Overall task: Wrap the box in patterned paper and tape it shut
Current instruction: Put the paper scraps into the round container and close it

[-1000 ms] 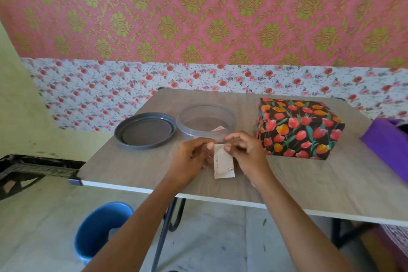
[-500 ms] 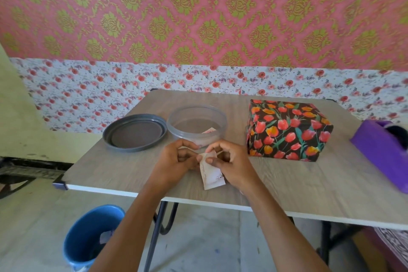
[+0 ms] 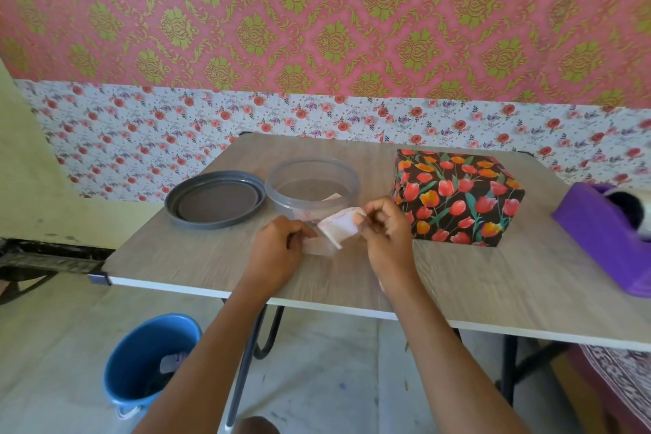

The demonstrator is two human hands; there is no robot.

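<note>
The box (image 3: 458, 195), wrapped in black paper with red and orange tulips, stands on the table (image 3: 493, 278) to the right of my hands. My right hand (image 3: 385, 232) pinches a small white paper tag (image 3: 340, 225) and lifts it sideways. My left hand (image 3: 278, 250) pinches a clear, thin strip (image 3: 317, 246) that lies against the table just left of the tag; what the strip is I cannot tell. Both hands are just in front of the clear tub.
A clear round tub (image 3: 311, 187) with a paper scrap inside and its grey lid (image 3: 215, 199) sit behind my hands. A purple tape dispenser (image 3: 606, 232) stands at the right edge. A blue bucket (image 3: 148, 359) is on the floor under the table's left side.
The tag was held upright between both hands; now my hands have drawn apart, the right one tilting the tag to the right while the left keeps a clear strip.
</note>
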